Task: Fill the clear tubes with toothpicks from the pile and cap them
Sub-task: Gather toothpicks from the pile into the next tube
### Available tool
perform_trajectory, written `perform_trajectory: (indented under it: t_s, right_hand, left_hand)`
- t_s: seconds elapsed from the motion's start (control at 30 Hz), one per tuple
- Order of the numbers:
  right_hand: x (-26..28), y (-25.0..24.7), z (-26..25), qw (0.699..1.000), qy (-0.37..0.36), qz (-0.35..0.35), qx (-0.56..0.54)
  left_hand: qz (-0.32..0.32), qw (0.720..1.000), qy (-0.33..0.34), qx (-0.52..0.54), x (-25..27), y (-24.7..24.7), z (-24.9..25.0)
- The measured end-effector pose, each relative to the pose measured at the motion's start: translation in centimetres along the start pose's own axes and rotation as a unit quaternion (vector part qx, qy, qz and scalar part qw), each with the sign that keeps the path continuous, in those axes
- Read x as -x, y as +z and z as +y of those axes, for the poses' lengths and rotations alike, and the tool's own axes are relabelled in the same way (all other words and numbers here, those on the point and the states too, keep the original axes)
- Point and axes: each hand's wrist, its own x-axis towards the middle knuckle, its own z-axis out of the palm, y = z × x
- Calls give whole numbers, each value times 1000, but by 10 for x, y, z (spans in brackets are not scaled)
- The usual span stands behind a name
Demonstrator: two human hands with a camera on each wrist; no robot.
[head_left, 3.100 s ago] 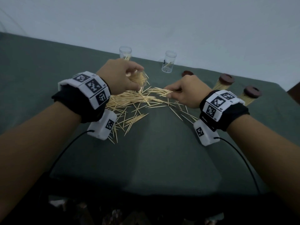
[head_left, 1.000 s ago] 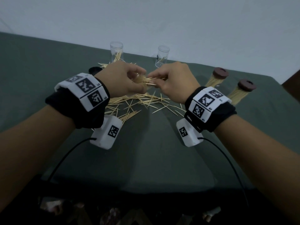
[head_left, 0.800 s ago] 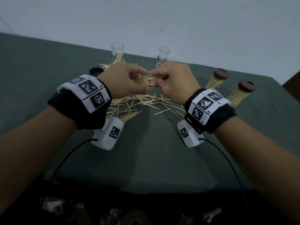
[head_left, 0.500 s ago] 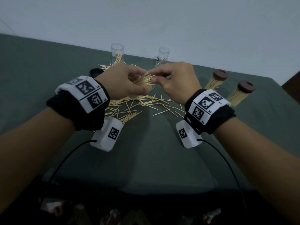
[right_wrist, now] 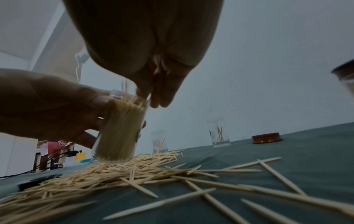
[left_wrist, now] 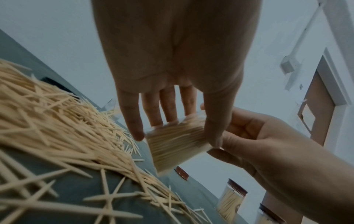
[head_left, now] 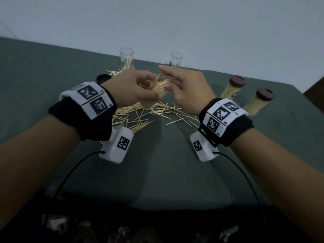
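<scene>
My left hand (head_left: pixel 136 90) grips a clear tube (head_left: pixel 148 104) packed with toothpicks, tilted just above the loose pile (head_left: pixel 138 116). Toothpick tips fan out of its mouth. My right hand (head_left: pixel 185 86) is at that mouth with its index finger stretched out and the other fingers loose, touching the protruding tips. In the left wrist view the tube (left_wrist: pixel 176 144) sits between the thumb and fingers of my left hand (left_wrist: pixel 172 60), my right hand (left_wrist: pixel 258 136) behind it. From the right wrist the tube (right_wrist: pixel 118 133) hangs over the pile (right_wrist: pixel 114 171).
Two clear tubes (head_left: pixel 126 58) (head_left: pixel 176 61), uncapped, stand at the back with a few toothpicks each. Two filled, brown-capped tubes (head_left: pixel 233 86) (head_left: pixel 259 100) lie at the right. A black cap (head_left: pixel 103 78) lies at the left and a brown cap (right_wrist: pixel 267 137) behind. A green cloth (head_left: pixel 157 163) covers the table.
My right hand came up from the pile to the tube in my left hand, pinched toothpicks at its mouth, then spread its fingers open. The tube has stayed in my left hand.
</scene>
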Motion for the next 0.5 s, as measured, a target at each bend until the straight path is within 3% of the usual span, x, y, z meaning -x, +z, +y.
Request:
perform_trajectory:
  t_s: [0.13, 0.27, 0.4, 0.5]
  right_hand:
    - [-5, -3, 5, 997, -8, 37, 62]
    - [-1, -1, 1, 992, -79, -3, 103]
    - [-1, -2, -4, 998, -30, 57, 22]
    - [-4, -5, -1, 996, -10, 79, 45]
  left_hand:
    - [-8, 1000, 8, 6, 1, 1, 2]
    - [20, 1000, -1, 17, -1, 0, 1]
    - [11, 1000, -10, 25, -1, 0, -2]
    - [-15, 999, -6, 50, 0, 2, -1]
